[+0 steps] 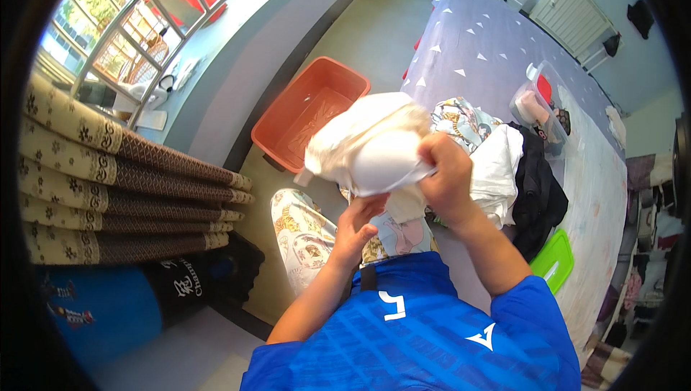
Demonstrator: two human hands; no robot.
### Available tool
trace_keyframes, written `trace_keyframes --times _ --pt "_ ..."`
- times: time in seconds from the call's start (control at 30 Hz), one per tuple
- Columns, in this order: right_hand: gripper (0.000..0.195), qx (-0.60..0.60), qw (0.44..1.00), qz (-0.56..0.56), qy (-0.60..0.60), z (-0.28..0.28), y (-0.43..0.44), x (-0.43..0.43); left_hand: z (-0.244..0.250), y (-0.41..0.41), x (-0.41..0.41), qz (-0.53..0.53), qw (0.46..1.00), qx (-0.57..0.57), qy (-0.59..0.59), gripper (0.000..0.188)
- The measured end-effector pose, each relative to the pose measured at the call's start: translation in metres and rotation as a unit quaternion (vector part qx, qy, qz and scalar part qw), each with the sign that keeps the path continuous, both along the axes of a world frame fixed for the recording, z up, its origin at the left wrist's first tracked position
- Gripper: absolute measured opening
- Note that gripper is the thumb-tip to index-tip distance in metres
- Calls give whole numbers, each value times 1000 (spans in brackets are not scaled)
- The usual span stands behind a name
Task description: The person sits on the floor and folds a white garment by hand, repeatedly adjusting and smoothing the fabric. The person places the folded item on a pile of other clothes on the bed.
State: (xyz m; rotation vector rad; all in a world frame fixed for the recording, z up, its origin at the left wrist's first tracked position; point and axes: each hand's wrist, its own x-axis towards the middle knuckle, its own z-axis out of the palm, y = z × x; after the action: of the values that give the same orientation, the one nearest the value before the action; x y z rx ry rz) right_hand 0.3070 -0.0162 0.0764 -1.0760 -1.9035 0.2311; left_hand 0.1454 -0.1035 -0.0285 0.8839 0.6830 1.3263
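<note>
My right hand [445, 172] grips one edge of a white padded garment [383, 161], which looks like a bra and is partly blurred. Cream cloth [367, 115] bunches up along its far side, above my lap. Just below the garment's lower edge is my left hand [359, 223], palm up with fingers spread; whether its fingertips touch the cloth is unclear. On the bed to the right of my right hand lie a patterned cloth [459, 118], a white garment [496, 169] and a black garment [534, 191].
An orange plastic tub [264, 137] stands on the floor ahead, beside the wall. A clear plastic box [540, 105] with small garments sits on the bed [480, 29]. A green lid [556, 261] lies near my right elbow. Gathered curtains [135, 186] hang at left, by a barred window.
</note>
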Motion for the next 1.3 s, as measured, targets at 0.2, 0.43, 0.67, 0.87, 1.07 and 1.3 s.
trace_keyframes --times 0.2,0.43,0.67,0.87,1.07,1.3 --pt "13 -147 965 195 -98 -53 -75 -18 20 50 -27 15 935 -174 -310 40" --pt "40 -350 902 124 220 -57 -24 39 38 24 -74 -27 984 -120 -128 54" --pt "48 -536 683 233 438 -55 -24 0 47 26 -60 -83 995 -19 42 52" --pt "52 -500 665 205 515 -68 -29 -3 58 40 -49 153 982 -34 105 16" --pt "39 -517 620 177 563 -71 -21 7 54 36 -48 -8 985 -114 -126 38" --pt "47 -513 523 233 640 -75 -24 -1 36 29 -48 -139 902 -159 -376 61"
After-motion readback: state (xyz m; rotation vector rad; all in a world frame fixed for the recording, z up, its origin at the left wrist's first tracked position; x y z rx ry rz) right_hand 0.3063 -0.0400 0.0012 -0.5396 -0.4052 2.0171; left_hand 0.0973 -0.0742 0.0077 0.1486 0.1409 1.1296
